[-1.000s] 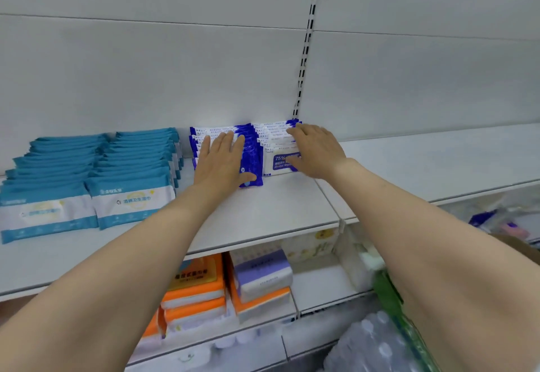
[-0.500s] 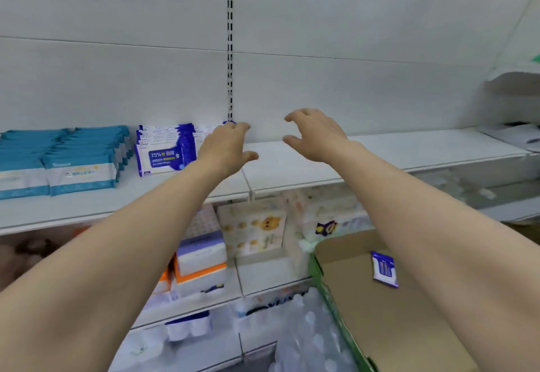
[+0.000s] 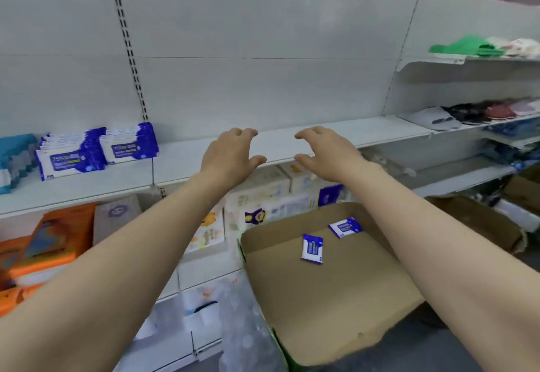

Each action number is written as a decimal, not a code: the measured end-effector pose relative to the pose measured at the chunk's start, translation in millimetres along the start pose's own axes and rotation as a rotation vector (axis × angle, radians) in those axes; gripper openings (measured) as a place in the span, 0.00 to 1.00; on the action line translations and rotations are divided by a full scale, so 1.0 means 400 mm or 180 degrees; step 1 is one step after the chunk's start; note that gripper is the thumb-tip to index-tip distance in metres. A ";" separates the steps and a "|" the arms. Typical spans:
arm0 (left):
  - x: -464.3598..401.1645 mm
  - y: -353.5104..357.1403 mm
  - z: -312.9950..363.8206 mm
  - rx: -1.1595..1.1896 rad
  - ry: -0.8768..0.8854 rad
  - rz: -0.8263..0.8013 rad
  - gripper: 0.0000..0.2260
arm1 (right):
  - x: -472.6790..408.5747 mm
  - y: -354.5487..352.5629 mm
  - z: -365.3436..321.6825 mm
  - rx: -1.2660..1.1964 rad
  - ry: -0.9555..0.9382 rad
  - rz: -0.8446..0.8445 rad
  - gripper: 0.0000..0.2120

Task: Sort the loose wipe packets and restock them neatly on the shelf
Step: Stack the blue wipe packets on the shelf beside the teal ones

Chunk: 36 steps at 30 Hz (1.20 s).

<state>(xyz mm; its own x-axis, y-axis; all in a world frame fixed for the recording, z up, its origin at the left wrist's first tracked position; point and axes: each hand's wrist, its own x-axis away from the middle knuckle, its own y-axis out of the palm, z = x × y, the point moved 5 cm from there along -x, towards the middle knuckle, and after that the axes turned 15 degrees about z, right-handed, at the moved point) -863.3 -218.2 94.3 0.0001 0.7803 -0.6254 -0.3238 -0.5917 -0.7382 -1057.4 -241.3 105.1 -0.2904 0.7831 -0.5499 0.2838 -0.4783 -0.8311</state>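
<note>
A white metal shelf (image 3: 292, 143) runs across the middle of the frame, backed by plain pale panels with a slotted upright in the upper left. At the left of that shelf stand two rows of blue-and-white wipe packets (image 3: 96, 152), flat soft pouches set on edge one behind another, with a block of teal packets (image 3: 14, 155) at the far left edge. Below the shelf, lower shelves hold orange boxes (image 3: 52, 240) and pale printed tissue packs (image 3: 263, 199). In the lower right sits an open cardboard box (image 3: 321, 298), its brown floor creased, with two loose wipe packets (image 3: 312, 248) lying flat near its far end, slightly apart. The left hand (image 3: 230, 156) and right hand (image 3: 327, 153) hover at mid-frame in front of the shelf edge, palms down, fingers loosely curved and spread, holding nothing.
</note>
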 end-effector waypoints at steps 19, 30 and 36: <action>-0.051 0.839 0.236 0.0275 -0.0048 -0.1169 0.25 | 0.106 0.526 0.750 0.0117 0.0684 -0.1223 0.22; 0.140 1.285 0.151 -0.0001 -0.1701 -0.2019 0.24 | 0.123 1.140 1.076 -0.0514 0.0528 -0.2357 0.23; 0.247 1.353 0.119 -0.0096 -0.2335 -0.2050 0.26 | 0.159 1.280 1.129 -0.0433 0.0322 -0.2524 0.30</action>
<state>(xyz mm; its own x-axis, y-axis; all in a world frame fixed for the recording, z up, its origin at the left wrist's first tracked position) -1083.8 -451.6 -355.1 -0.4236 0.8824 0.2049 -0.4438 -0.0050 -0.8961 -1343.4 -616.0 -392.9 -0.3696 0.9042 0.2142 0.1387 0.2817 -0.9494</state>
